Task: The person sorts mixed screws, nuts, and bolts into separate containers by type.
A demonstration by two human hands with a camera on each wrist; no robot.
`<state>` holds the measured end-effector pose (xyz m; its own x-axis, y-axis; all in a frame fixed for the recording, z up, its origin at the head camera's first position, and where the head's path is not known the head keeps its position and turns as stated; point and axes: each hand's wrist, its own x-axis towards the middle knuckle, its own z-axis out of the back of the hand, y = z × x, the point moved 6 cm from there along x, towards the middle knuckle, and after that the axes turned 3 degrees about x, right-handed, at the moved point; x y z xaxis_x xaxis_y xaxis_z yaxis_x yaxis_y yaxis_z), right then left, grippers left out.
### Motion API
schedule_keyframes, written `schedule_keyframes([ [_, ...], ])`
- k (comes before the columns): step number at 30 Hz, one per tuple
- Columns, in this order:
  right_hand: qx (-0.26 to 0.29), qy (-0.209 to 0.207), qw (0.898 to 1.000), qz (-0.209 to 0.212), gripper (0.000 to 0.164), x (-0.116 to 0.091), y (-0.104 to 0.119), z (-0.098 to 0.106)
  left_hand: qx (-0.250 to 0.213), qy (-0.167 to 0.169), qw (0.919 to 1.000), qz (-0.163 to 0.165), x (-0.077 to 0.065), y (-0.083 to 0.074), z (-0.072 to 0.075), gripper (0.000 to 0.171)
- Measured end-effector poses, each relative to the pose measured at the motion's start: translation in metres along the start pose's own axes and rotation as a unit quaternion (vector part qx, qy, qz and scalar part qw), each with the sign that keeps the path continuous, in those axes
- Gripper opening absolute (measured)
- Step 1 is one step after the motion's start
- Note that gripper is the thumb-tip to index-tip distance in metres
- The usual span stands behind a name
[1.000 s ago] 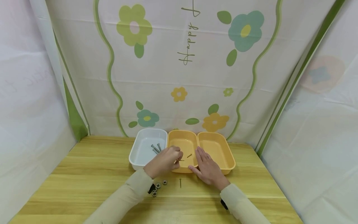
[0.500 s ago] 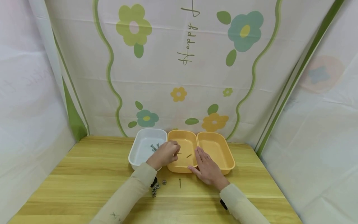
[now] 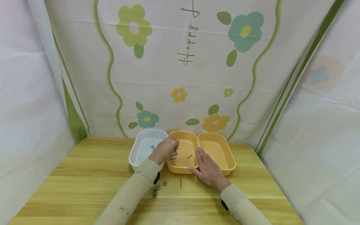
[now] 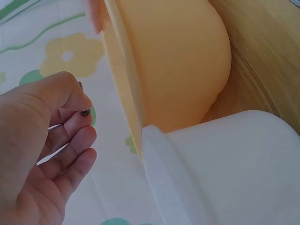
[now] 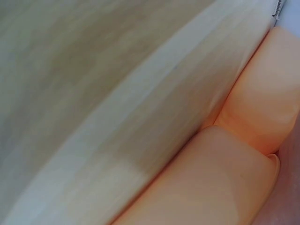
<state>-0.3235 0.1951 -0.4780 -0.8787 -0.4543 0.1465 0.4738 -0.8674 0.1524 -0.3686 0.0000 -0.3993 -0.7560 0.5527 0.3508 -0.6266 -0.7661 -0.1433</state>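
My left grip (image 3: 166,150) pinches a screw (image 3: 177,148), the middle tray (image 3: 184,140) beneath it, my right grip (image 3: 209,171) straight-fingered against that rim.

Left hand (image 4: 28,136) pinching a screw (image 4: 85,112); to its right, orange tray (image 4: 183,61) and white tray (image 4: 239,164); behind it, flowered cloth (image 4: 110,180).

The left hand (image 3: 164,150), pinching a screw (image 3: 178,148), has moved from nearer the middle tray's (image 3: 184,136) front edge towards its back edge. Another screw (image 3: 173,158) now shows by that tray's left edge; fewer bolts (image 3: 153,147) show in the white tray (image 3: 142,144).
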Motion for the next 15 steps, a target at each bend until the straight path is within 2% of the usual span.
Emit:
schedule_keyframes([
  [6,-0.002,-0.002,1.0,0.001,0.091,0.0,0.0,0.0,-0.018,-0.013,0.9994,0.025,0.005,0.006,-0.001,0.021],
  [10,-0.003,-0.004,1.0,-0.001,0.091,0.0,0.0,0.001,-0.011,-0.021,0.9988,0.044,0.007,0.01,-0.003,0.005],
  [15,-0.003,0.0,1.0,-0.002,0.091,0.0,0.001,0.002,-0.012,-0.01,0.9974,0.07,0.005,0.015,-0.006,0.044],
])
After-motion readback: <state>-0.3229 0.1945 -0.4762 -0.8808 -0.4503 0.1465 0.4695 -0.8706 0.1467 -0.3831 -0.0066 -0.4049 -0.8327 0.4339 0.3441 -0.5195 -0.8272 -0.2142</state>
